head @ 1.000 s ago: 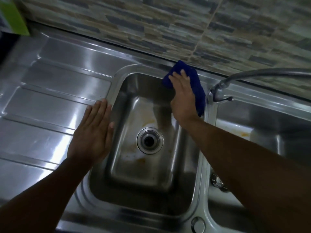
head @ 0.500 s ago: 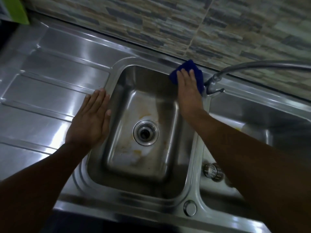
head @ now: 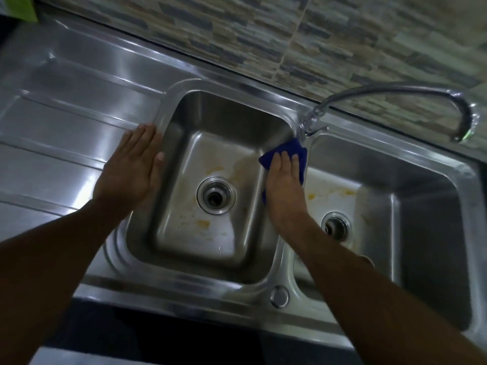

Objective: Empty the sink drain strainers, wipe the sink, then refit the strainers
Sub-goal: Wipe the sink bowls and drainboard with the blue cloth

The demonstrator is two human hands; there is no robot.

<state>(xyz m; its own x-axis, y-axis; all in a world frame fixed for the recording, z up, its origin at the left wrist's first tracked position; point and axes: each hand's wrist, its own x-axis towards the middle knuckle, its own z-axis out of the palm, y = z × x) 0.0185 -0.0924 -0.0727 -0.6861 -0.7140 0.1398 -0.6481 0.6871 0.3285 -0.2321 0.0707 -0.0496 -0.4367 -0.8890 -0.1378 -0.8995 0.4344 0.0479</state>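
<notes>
Hands at work over a steel double sink (head: 297, 262): the right hand (head: 286, 185) presses a blue cloth (head: 283, 154) flat, fingers together, against the inner right wall of the left basin, just below the tap (head: 390, 88). The left hand (head: 130, 167) lies spread, palm down, on the draining board (head: 66, 122) at the basin's left rim, gripping nothing. Both drains, left (head: 216, 194) and right (head: 336, 227), sit open; no strainer can be made out. Yellowish stains (head: 203, 223) mark both floors. The cloth, pinned only by a flat palm, may slip on wet steel; passes kept to the walls would likely leave the stains behind.
</notes>
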